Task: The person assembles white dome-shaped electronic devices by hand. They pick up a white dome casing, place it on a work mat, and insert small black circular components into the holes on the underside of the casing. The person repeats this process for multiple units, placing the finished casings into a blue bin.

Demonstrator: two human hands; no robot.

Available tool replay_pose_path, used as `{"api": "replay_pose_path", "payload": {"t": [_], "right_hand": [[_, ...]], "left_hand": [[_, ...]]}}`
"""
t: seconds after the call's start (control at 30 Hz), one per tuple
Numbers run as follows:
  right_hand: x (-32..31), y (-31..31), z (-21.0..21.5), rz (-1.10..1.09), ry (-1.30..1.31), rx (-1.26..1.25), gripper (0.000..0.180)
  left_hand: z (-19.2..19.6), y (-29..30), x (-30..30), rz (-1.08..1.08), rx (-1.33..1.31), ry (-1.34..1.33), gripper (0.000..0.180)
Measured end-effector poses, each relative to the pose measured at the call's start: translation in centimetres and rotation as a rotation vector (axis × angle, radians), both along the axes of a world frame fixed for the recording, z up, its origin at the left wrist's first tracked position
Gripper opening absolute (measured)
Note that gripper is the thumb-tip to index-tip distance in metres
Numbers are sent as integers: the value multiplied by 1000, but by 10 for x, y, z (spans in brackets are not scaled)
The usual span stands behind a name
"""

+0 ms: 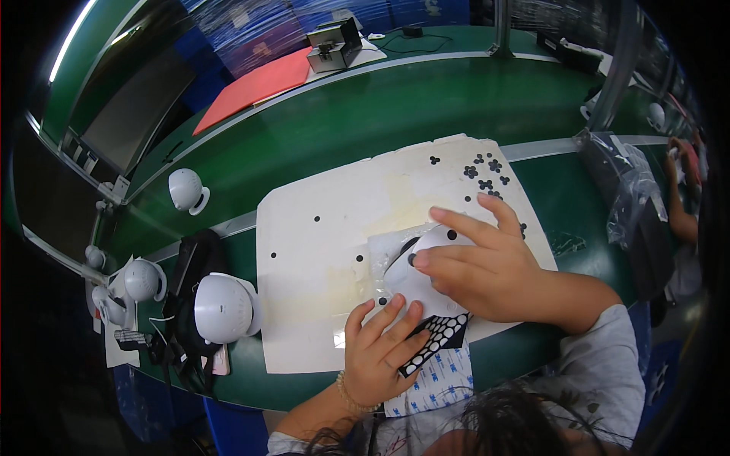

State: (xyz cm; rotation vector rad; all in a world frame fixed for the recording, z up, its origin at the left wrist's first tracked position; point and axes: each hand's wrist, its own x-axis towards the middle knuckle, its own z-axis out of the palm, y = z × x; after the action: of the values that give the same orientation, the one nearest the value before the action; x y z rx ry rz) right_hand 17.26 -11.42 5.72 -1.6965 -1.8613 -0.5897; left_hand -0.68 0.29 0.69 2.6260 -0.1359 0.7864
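Observation:
A white rounded device lies on a cardboard sheet before me, partly covered by my hands. My right hand reaches over it from the right, a small black round pad at its pinching fingertips while its other fingers stretch away. Another black pad sits on the device. My left hand is at the device's near side, fingertips by its edge. Against its thumb side it holds a black sheet with rows of white circles. Below that hangs a printed white-and-blue backing sheet.
Black pads cluster at the cardboard's far right, with several more scattered on it. White rounded devices and a black bag stand at left. Clear plastic lies over a grey box at right. A metal box is at the back.

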Motion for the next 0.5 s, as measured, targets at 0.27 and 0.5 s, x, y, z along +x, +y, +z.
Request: {"api": "replay_pose_path", "payload": {"t": [0.27,0.5], "right_hand": [[3,-28,-19,171,583,-113,9],[1,-27,-22,182,601,-226,3]], "left_hand": [[-5,1,1,-4,-2,-14,32],[-6,0,3,4,1,-38,32]]}}
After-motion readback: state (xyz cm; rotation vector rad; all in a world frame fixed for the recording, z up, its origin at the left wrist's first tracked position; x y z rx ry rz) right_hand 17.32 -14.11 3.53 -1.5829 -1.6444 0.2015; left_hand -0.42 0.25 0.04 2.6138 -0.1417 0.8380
